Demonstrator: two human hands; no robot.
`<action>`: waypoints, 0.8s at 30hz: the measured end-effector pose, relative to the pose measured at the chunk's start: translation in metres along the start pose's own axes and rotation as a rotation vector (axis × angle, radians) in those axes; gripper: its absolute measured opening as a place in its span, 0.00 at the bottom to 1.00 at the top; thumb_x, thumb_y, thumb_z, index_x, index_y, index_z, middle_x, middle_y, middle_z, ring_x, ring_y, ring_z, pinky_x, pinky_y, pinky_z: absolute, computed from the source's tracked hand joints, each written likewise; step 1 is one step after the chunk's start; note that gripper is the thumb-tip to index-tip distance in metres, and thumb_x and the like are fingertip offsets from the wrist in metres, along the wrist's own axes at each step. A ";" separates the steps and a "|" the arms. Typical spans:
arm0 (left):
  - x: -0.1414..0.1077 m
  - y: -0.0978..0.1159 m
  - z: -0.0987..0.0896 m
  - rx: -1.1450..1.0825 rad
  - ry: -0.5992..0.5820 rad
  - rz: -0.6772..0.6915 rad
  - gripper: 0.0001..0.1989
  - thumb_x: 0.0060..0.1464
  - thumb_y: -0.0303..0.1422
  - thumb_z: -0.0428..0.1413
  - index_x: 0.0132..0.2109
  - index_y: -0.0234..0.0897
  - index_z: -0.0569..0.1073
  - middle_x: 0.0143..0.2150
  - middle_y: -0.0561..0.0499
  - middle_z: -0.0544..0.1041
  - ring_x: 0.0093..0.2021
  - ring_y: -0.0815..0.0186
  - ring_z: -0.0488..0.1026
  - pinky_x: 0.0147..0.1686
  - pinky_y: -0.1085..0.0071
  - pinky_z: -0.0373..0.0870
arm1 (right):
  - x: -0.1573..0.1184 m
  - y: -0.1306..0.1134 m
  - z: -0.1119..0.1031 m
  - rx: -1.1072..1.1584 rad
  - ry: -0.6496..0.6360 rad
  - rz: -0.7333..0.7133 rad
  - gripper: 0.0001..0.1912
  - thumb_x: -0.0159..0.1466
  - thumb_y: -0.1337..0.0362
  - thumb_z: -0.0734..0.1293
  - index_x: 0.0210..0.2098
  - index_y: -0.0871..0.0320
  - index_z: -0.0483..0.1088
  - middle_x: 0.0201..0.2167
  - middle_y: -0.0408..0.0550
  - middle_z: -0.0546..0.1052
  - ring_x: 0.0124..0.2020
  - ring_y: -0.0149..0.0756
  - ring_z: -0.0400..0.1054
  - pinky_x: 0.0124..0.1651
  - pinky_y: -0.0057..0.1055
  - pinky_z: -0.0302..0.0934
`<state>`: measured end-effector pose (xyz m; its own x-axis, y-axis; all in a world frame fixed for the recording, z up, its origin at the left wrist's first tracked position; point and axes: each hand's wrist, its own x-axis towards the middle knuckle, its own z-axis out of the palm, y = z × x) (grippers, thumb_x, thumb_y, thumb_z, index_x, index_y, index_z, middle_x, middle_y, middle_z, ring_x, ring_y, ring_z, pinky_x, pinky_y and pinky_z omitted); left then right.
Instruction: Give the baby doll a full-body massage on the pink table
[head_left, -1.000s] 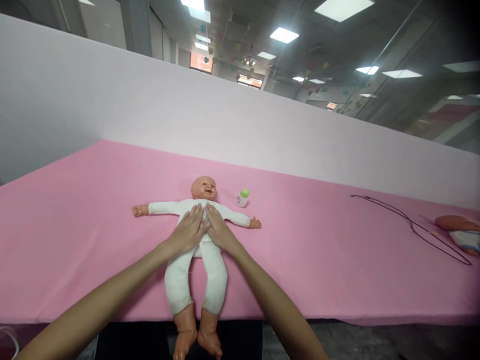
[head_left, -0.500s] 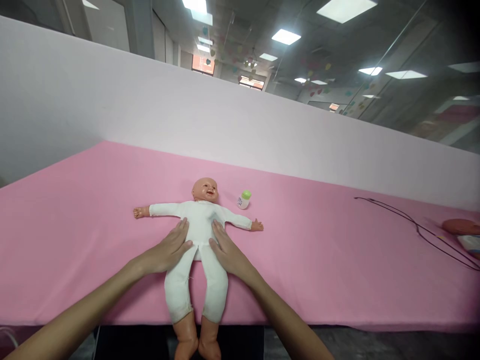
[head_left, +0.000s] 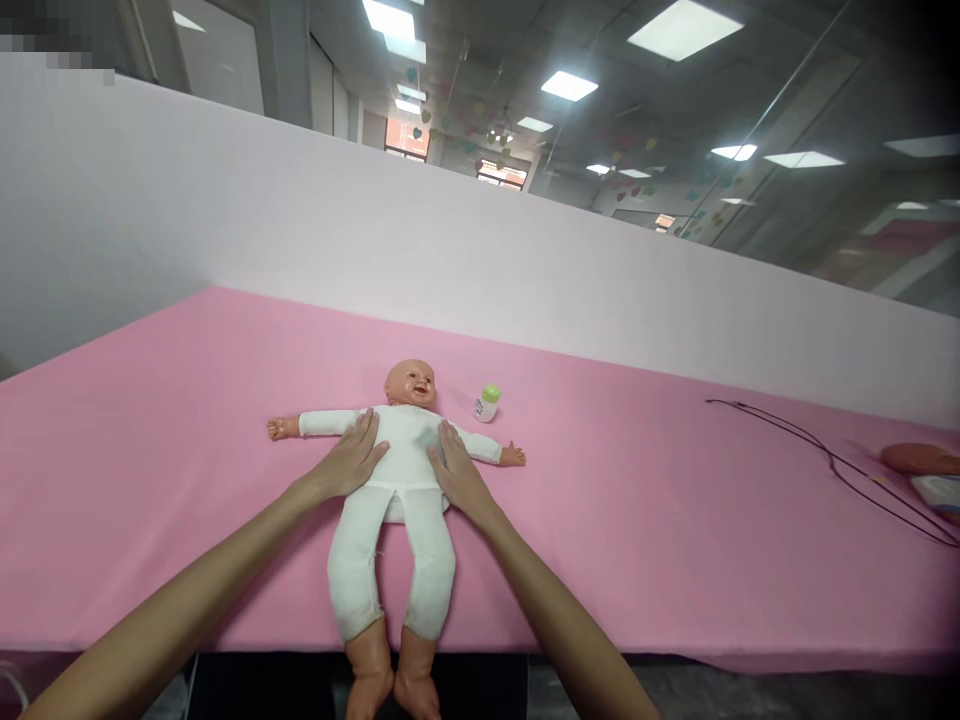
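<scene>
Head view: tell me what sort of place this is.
Probably an infant-care training room: a plastic baby doll in a white suit on a pink cloth-covered table, beside a small green-capped bottle.

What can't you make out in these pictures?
All of this is in the head view.
The label on the small bottle is too small to read.
The rounded orange object and the white printed item are cut off by the right edge.
The doll's feet are cut off by the bottom edge.
The left hand and right hand hide the parts of the doll's suit beneath them.
</scene>
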<state>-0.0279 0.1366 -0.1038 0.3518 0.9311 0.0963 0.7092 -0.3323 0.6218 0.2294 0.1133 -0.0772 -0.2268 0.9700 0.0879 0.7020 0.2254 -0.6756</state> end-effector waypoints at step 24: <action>-0.054 0.021 -0.026 0.104 0.113 -0.044 0.37 0.69 0.54 0.42 0.69 0.28 0.68 0.76 0.33 0.60 0.77 0.43 0.52 0.71 0.44 0.56 | -0.007 0.031 -0.026 -0.156 0.196 -0.091 0.31 0.75 0.47 0.55 0.65 0.60 0.70 0.68 0.59 0.70 0.71 0.51 0.60 0.75 0.54 0.45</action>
<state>-0.0480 0.0836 -0.0755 0.2517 0.9543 0.1614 0.7841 -0.2988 0.5440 0.2698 0.1159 -0.0799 -0.1692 0.9410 0.2930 0.7837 0.3088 -0.5389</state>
